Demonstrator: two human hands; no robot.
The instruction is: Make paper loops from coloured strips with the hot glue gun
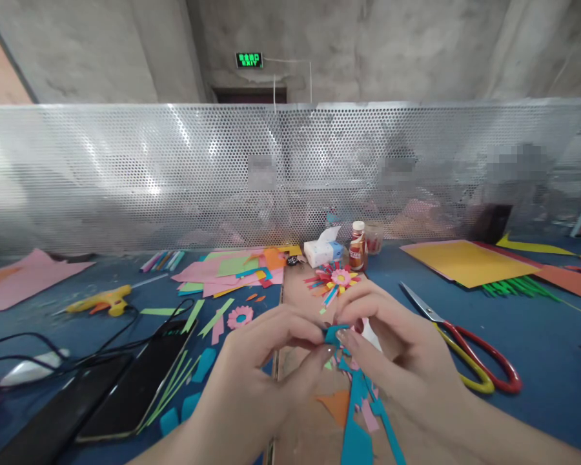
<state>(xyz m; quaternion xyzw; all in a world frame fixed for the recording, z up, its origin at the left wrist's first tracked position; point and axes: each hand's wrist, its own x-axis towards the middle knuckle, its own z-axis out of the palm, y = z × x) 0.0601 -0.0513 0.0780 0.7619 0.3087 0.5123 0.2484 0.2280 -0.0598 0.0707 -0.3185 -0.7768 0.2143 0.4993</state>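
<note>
Between my two hands is a small blue paper piece (336,334), pinched at both ends above a brown cardboard sheet (300,426). My left hand (266,368) grips its left side with thumb and forefinger. On the other side, the thumb and fingers of my right hand (397,349) are closed on the same piece. Below lie blue paper scraps (358,426), an orange scrap (336,405) and pink bits. A layered paper flower (341,278) in red, yellow and pink rests beyond my fingers. Left of my hands is a pink paper flower (232,319) with a blue centre.
Scissors (458,349) lie at right, near a yellow sheet (469,261). A yellow glue gun (101,300), cables and black phones (140,381) are at left. Behind stand a tissue pack (323,252) and a bottle (357,247), before a perforated metal partition (174,174).
</note>
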